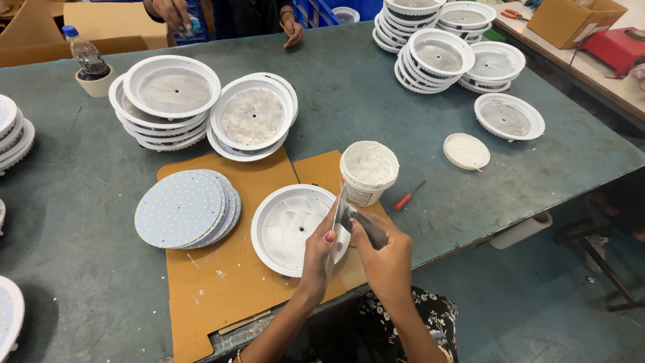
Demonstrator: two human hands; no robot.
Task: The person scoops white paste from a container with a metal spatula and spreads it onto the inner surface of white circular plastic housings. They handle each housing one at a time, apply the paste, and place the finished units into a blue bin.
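Observation:
A white round lamp housing (293,227) lies open side up on a brown cardboard sheet (222,282), smeared inside with white paste. My left hand (320,250) rests on its right rim and pinches the flat metal blade of a scraper (342,214). My right hand (384,259) grips the scraper's dark handle beside it. Just behind the hands stands a white tub (368,171) full of white paste. To the left lies a stack of round LED boards (185,208).
Stacks of white housings (171,91) (443,50) sit at the back left and back right. A tub lid (466,150) and a red screwdriver (407,197) lie to the right. Another person's hands (176,15) are at the far edge. A bottle (86,55) stands far left.

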